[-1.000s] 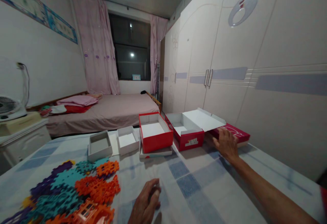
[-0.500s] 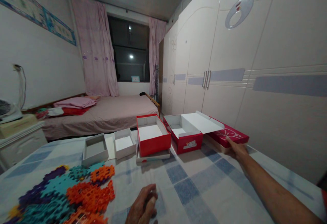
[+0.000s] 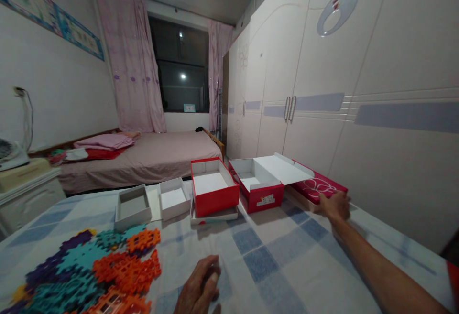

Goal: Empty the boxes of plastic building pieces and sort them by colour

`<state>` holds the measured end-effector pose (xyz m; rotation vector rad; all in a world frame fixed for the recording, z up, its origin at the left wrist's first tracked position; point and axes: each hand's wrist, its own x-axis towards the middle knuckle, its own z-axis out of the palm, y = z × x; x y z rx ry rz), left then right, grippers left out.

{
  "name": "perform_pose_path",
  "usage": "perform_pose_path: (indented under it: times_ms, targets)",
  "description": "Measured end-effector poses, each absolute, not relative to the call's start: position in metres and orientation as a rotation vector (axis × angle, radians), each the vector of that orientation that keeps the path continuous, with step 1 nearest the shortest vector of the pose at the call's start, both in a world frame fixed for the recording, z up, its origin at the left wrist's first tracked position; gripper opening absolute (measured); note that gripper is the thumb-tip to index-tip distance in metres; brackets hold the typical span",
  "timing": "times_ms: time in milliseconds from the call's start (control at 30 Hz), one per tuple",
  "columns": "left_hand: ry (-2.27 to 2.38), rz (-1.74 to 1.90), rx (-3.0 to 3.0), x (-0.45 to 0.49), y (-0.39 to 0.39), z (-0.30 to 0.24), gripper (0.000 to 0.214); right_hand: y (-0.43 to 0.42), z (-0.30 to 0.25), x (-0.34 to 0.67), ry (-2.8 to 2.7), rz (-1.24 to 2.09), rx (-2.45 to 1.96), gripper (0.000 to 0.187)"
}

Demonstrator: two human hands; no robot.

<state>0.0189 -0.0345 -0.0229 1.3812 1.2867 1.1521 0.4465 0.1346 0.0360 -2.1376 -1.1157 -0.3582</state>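
Resting at the near right corner of the crimson lidded box [image 3: 315, 185], the person's right hand [image 3: 336, 205] has its thumb along the near side and its fingers bent around the corner; whether they pinch it or merely touch cannot be told. This box lies at two o'clock from the left hand [image 3: 199, 285], which rests half-curled on the checked cloth [image 3: 279, 237], holding nothing that shows. At one o'clock from that hand stands the maroon open box [image 3: 251, 202], its white flap [image 3: 283, 168] spread over the lidded box's left edge. That overlap looks like the main risk: lifting or sliding the lidded box could catch the flap, bending it or dragging its box askew. A one-cornered hold could also twist the lid loose or let the box slip. Pulling on the cloth might disturb the toy pieces [image 3: 125, 271] at nine o'clock.
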Motion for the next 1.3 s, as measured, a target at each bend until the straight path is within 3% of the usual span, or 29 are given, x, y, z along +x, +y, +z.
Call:
perform_pose_path:
  times_ms: [133, 233, 500, 833, 1300]
  targets:
    - [1.281, 1.159, 1.379, 0.019, -0.036, -0.021, 0.051, 0.12, 0.035, 0.43, -1.603, -0.489, -2.116, 0.02]
    - [1.253, 1.154, 1.393, 0.019, -0.038, -0.015, 0.049, 0.111, 0.035, 0.417, -1.844, -0.737, -2.205, 0.02]
    - [1.205, 1.146, 1.449, 0.017, -0.041, -0.006, 0.042, 0.106, 0.025, 0.404, -1.589, -0.964, -2.374, 0.028]
    - [1.201, 1.124, 1.573, 0.013, -0.038, -0.008, 0.035, 0.044, 0.024, 0.437, -1.829, -0.977, -2.358, 0.033]
    - [1.264, 1.081, 1.69, 0.01, -0.036, -0.01, 0.037, -0.127, 0.004, 0.416, -2.181, -0.922, -1.559, 0.024]
